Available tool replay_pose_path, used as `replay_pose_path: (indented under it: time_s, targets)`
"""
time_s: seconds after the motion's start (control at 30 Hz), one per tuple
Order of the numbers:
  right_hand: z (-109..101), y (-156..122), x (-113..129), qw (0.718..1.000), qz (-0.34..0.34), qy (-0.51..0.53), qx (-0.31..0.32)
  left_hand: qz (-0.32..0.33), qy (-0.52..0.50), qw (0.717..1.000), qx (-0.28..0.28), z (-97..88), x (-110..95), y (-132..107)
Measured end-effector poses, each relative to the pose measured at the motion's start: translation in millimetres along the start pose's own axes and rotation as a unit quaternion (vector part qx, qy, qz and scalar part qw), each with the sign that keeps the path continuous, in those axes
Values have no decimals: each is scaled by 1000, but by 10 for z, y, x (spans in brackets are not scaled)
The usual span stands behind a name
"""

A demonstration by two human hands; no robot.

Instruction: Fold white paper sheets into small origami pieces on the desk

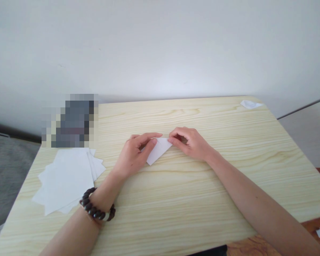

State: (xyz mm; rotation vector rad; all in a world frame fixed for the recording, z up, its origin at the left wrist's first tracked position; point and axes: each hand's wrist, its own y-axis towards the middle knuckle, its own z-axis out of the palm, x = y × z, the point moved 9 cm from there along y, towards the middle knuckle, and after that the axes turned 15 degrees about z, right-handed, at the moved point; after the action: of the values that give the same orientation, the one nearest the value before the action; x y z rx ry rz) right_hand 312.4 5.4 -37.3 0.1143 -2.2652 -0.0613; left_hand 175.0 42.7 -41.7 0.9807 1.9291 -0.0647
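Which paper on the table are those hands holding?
The small paper mid-table, pinched by left hand and right hand; neither holds the paper stack or far-right piece.

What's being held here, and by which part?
A small, white, pointed paper piece: the left hand holds its left side, the right hand its right corner.

Hands (pixel 134 154) (pixel 192 142) close together, fingertips (pixel 154 141) pinched, forearms (pixel 242 188) angled inward
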Motion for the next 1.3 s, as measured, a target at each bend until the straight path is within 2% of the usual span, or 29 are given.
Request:
replay_pose_path:
  time_s: [0.13, 0.4, 0.6, 0.9, 1.1, 1.3]
  targets:
    - [-85, 23, -79, 998, 38, 45, -39, -3, -32, 999, -3, -37, 17, -16]
    - [-135, 16, -19, 998, -10, 18, -67, 51, -10, 999, 14, -4, -10, -17]
    - [-123, 14, -18, 998, -8, 17, -60, 60, 18, 998, 5, 2, -32, 10]
    - [-119, 13, -70, 998, 25, 21, -62, 68, -23, 997, -3, 1, -38, 11]
    - [-113, 9, -35, 998, 21, 32, -50, -4, -44, 999, 3, 7, 35, -33]
    - [-16, -6, -10, 999, 18, 40, -1, 34, 61, 997, 15, -3, -70, 19]
